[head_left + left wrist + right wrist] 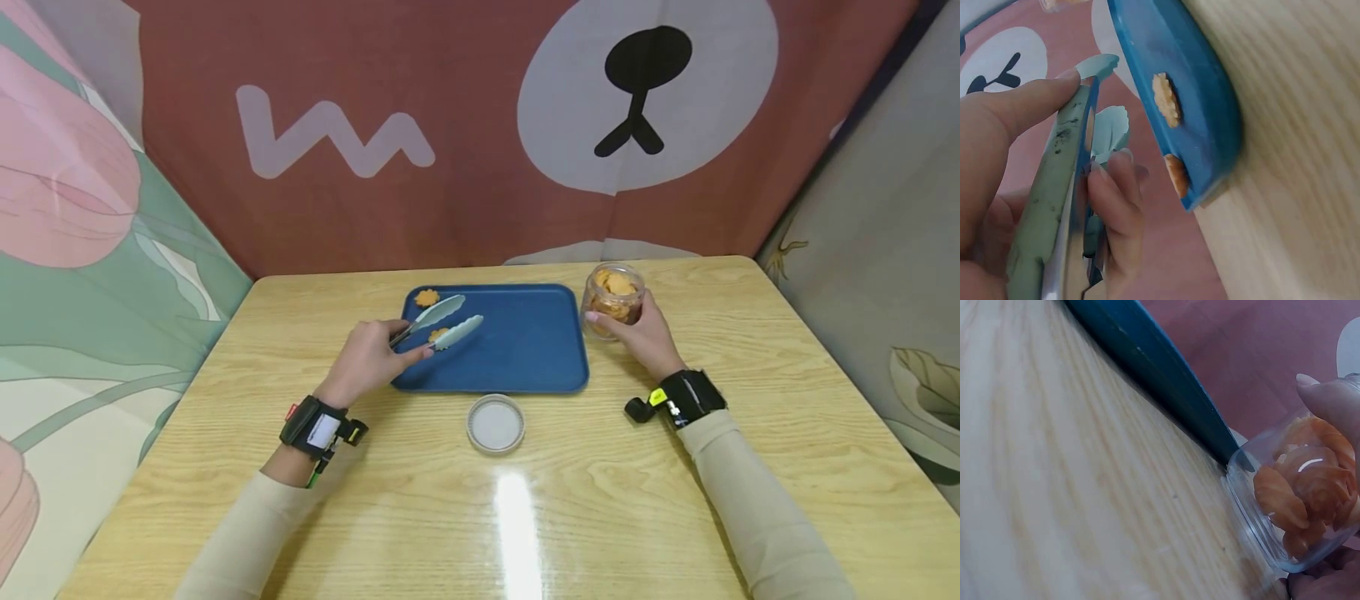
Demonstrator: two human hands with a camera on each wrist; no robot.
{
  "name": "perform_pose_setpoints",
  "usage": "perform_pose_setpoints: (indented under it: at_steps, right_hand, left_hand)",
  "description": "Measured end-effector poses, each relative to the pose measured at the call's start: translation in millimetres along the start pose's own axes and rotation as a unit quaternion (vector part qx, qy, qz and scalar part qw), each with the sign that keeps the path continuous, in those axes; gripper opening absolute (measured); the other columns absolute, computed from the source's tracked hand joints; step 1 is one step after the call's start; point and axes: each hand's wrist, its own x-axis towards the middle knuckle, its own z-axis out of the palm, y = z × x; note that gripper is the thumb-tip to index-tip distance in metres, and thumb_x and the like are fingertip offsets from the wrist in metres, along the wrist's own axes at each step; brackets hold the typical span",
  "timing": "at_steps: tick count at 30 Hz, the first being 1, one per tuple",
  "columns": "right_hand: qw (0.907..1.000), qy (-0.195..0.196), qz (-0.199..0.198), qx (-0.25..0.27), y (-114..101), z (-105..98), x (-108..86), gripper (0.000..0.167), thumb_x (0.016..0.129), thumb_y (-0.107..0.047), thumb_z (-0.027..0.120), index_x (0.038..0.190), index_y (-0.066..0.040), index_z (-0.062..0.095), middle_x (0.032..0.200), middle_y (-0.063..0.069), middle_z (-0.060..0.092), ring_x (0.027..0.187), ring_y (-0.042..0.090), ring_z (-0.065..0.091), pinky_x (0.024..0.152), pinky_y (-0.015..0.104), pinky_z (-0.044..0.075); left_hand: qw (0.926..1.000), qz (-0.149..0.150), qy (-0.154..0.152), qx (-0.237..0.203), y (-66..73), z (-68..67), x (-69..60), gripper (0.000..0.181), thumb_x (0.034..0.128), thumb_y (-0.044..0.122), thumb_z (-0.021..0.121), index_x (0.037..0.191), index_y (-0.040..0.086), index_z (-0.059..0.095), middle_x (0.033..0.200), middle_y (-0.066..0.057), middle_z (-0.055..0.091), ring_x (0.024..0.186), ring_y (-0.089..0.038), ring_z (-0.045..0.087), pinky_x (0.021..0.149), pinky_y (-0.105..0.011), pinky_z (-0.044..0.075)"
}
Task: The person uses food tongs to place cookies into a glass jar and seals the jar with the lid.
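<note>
My left hand (367, 358) grips a pair of tongs (442, 311) with pale green tips, held spread over the left part of a blue tray (517, 350). One scalloped cookie (427, 297) lies in the tray's far left corner. Another cookie (1166, 100) lies on the tray nearby; in the head view the lower tong tip partly covers it. Nothing shows between the tong tips. At the tray's right edge, my right hand (651, 340) holds a clear jar (1260, 519) by its side, thumb on the near side. Several orange-brown cookies (617, 287) fill the lidless jar.
A round lid (495, 424) lies on the wooden table (420, 500) just in front of the tray. Behind the table hangs a brown printed cloth (450, 208). Patterned cloths (97, 250) flank it on both sides.
</note>
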Motion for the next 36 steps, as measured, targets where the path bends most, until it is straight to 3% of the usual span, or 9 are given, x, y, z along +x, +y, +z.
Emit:
perform_pose_setpoints:
  at_steps: [6,11,18,26,32,36]
  right_hand:
    - [1.0000,0.001,-0.001,0.004,1.0,-1.0,1.6,0.108,0.091,-0.052,0.080,0.168,-0.015,0.015,0.165,0.017,0.039,0.155,0.034,0.039,0.124,0.056,0.034]
    - [1.0000,-0.002,-0.001,0.003,-0.6,0.4,1.4,0.108,0.091,-0.052,0.079,0.169,-0.015,0.013,0.166,0.017,0.038,0.155,0.035,0.038,0.125,0.057,0.033]
    - [1.0000,-0.003,0.004,0.006,-2.8,0.6,0.0,0.108,0.091,-0.052,0.080,0.168,-0.015,0.015,0.165,0.016,0.039,0.155,0.034,0.039,0.125,0.056,0.034]
    - [1.0000,0.002,0.003,0.001,-2.7,0.7,0.5,0.107,0.091,-0.048,0.081,0.168,-0.013,0.014,0.165,0.018,0.039,0.155,0.035,0.038,0.125,0.057,0.033]
    - [1.0000,0.003,0.001,0.000,-0.5,0.8,2.6,0.105,0.092,-0.046,0.080,0.168,-0.013,0.015,0.165,0.018,0.040,0.155,0.035,0.038,0.125,0.057,0.033]
    - [1.0000,0.004,0.002,0.000,0.0,0.9,3.2,0.104,0.092,-0.045,0.080,0.168,-0.014,0.015,0.165,0.017,0.039,0.155,0.035,0.038,0.125,0.057,0.033]
  left_hand:
    - [0.9998,-0.019,0.007,-0.005,-9.8,1.1,-4.7,0.036,0.0924,0.042,0.081,0.099,0.007,0.074,0.062,0.003,0.045,0.050,-0.013,0.041,0.049,-0.024,0.026]
    - [0.9991,-0.041,0.001,-0.010,-18.9,-0.9,-11.8,0.034,0.0935,0.042,0.080,0.103,0.009,0.075,0.065,0.002,0.050,0.052,-0.013,0.043,0.049,-0.024,0.027]
    - [0.9971,-0.069,-0.032,0.002,-24.6,-4.0,-17.4,0.037,0.0933,0.047,0.078,0.096,0.010,0.078,0.063,0.005,0.050,0.054,-0.013,0.042,0.052,-0.025,0.028]
    - [0.9990,-0.032,-0.026,0.018,-18.5,-3.1,-19.6,0.047,0.0928,0.039,0.081,0.121,0.002,0.076,0.065,0.000,0.055,0.053,-0.013,0.046,0.051,-0.025,0.029]
    - [0.9996,0.003,0.003,0.028,-13.6,-1.6,-19.4,0.046,0.0952,0.033,0.079,0.126,-0.001,0.075,0.079,-0.004,0.067,0.054,-0.011,0.043,0.051,-0.023,0.030]
    - [0.9992,0.019,0.017,0.032,-9.6,-0.8,-18.6,0.042,0.0961,0.033,0.078,0.124,0.001,0.076,0.080,-0.004,0.068,0.053,-0.011,0.041,0.051,-0.022,0.029]
